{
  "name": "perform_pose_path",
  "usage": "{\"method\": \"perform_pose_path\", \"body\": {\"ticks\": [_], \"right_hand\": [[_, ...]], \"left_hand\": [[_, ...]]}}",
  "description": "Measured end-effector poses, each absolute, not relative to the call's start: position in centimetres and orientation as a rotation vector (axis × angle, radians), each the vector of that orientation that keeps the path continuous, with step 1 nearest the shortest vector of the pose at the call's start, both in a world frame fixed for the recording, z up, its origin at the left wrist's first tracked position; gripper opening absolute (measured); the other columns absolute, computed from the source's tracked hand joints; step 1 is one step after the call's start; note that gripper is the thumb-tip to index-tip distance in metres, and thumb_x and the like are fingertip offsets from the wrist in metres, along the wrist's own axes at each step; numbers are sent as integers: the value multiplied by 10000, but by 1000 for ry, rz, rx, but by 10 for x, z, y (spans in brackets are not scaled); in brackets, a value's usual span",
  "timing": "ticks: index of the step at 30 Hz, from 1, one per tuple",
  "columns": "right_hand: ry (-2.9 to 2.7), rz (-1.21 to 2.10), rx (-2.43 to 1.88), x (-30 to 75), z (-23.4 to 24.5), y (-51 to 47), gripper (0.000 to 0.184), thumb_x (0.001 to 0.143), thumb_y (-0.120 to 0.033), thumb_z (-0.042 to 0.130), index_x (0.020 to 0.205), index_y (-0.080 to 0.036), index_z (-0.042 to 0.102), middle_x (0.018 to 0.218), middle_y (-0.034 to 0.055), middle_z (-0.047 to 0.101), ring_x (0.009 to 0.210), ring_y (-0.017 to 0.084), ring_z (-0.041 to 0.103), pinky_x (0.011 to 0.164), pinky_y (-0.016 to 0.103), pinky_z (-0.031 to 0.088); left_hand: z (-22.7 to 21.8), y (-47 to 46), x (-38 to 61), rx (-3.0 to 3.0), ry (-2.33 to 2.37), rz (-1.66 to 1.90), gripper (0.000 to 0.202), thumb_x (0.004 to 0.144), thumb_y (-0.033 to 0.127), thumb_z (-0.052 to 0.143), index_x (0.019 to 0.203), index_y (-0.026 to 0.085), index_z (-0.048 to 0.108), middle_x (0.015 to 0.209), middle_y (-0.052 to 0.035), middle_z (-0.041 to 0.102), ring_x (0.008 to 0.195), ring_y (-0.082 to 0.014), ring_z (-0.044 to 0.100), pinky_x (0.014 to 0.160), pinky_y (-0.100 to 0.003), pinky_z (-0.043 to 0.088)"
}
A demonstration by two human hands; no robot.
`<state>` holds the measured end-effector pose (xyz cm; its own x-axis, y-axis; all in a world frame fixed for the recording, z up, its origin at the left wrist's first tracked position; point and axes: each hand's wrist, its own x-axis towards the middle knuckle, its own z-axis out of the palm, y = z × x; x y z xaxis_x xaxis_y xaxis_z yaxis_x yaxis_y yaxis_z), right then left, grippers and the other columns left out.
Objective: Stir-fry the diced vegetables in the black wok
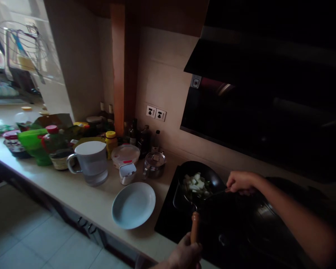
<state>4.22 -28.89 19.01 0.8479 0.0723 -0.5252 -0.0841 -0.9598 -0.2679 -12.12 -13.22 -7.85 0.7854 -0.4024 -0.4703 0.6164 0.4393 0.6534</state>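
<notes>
My left hand (187, 251) is wrapped round the wooden handle (195, 226) of a dark wok (216, 175) on the stove. Pale chopped pieces (195, 184), with some green among them, lie in the wok; their kind is hard to make out. From the right, my right hand (242, 182) reaches over with closed fingers. It grips a thin, dark utensil (217, 194) whose other end slopes down to the food. The dim light hides that end's shape.
A white plate (133, 205) sits on the counter left of the stove. Beyond it stand a small white container (127, 174), a glass pot (155, 164), a water pitcher (93, 164) and several bottles. The range hood (254, 97) overhangs the stove.
</notes>
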Motion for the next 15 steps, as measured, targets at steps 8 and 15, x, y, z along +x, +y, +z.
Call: {"method": "perform_pose_path", "body": {"ticks": [8, 15], "right_hand": [[85, 1028, -2652, 33, 211, -332, 135, 747, -213, 553, 632, -190, 618, 450, -12, 512, 315, 58, 350, 290, 142, 227], [-153, 1309, -2691, 40, 209, -262, 133, 724, -159, 553, 605, -176, 609, 403, -38, 483, 298, 60, 348, 304, 150, 247]], "left_hand": [[-77, -131, -122, 911, 248, -661, 698, 522, 469, 738, 1043, 175, 380, 504, 79, 500, 408, -102, 444, 442, -252, 340], [-83, -128, -123, 847, 197, -656, 776, 468, 570, 790, 1020, 163, 427, 565, 58, 521, 452, -83, 473, 468, -235, 328]]}}
